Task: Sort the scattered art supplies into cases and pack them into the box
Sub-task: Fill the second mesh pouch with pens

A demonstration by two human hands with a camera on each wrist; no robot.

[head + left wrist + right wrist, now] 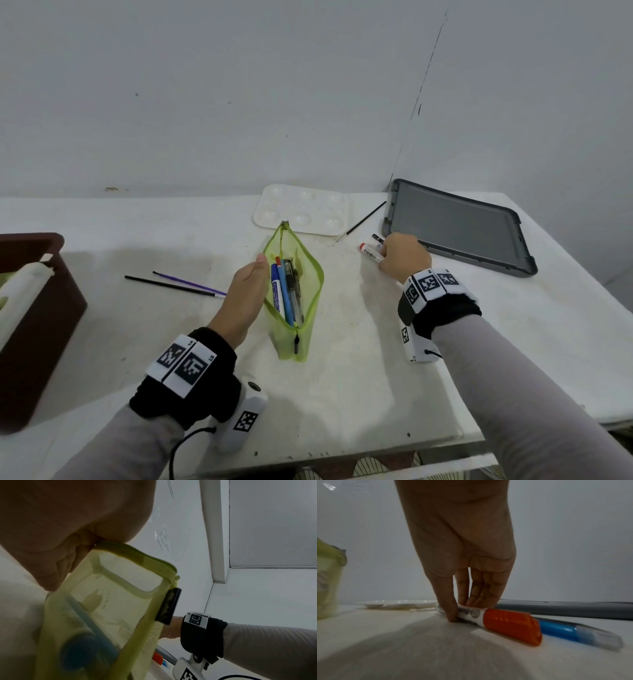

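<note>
Lime-green mesh marks our pencil case (297, 291), which lies on the white desk (342, 377) with its zip open and several pens already inside, its long axis running away from us. Our left hand (246, 291) pinches the near-left lip of the opening, thumb and fingers clamped on the green edge, holding the mouth wide. The thing that matters now is the orange-capped marker (496, 619), flat on the desk to the right of the case and just in front of the grey lid (459, 226). Our right hand (402, 255) is on it, plainly the nearer one, wrist raised and fingers pointing down; the right wrist view shows the thumb on the near side of the barrel and the fingertips (476, 601) on the far side, so the grip is closed across the marker while it still rests on the desk. A blue pen (573, 630) lies just beside it, close enough that we judge it could be dragged along. From the grip the case mouth lies to the left and slightly nearer us, and the marker lies aslant to the case's long axis, so we reckon it will need turning to slide in lengthwise. Two brushes (178, 286) wait left of the case, another by the palette (301, 209).
</note>
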